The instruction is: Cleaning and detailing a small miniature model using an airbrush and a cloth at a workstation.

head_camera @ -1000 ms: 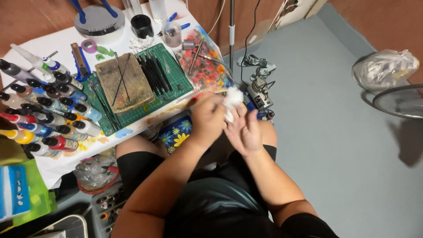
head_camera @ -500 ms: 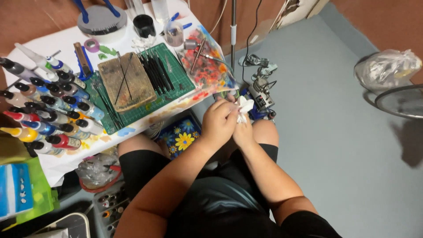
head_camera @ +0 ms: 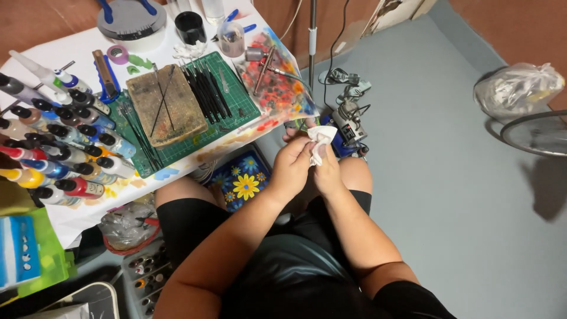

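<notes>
The crumpled white tissue sits between my two hands, just off the near right corner of the work table and above my knees. My left hand is curled around its lower part, fingers closed on it, while my right hand pinches it from the other side, thumb and fingers pressed against the paper. The two hands touch each other around the wad. I cannot tell whether anything is wrapped inside it.

On the table to my left I see a green cutting mat with a worn brown block lying on it and a row of dark-handled brushes just beside the block. Rows of paint bottles with black caps stand along the far left edge. An airbrush rests on a paint-spattered sheet at the table's right end, near my hands. A black cup stands toward the back. Under the table, by my left knee, is a blue box with yellow flowers. A small grey machine with cables sits on the blue-grey floor just beyond the tissue.
</notes>
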